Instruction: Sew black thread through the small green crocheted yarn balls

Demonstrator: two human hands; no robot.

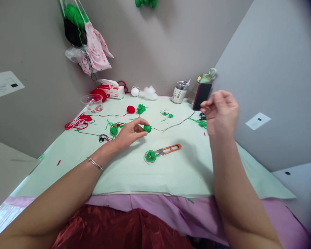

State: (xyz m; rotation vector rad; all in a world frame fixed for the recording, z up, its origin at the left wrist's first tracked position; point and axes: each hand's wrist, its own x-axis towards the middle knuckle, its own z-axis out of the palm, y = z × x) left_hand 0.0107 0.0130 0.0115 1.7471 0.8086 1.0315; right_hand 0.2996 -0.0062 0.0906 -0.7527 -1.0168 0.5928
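Note:
My left hand [131, 132] pinches a small green crocheted ball [147, 128] between thumb and fingertips, just above the table. A dark thread [181, 121] runs from this ball up and to the right, toward my raised right hand [221, 110]. The fingers of my right hand are closed in a pinch; what sits at their tips is too small and blurred to make out. On the table in front of the left hand lie a green yarn bundle [150, 156] and thread snips [172, 149] with an orange handle, their blades touching the bundle.
A red ball [131, 109], green yarn scraps [141, 109] and red yarn [79, 121] lie about the table. Along the back stand a tissue box [115, 91], a clear tub [94, 103], white stuffing [148, 93], a pen tin [179, 93], a phone [202, 97] and a bottle [206, 76].

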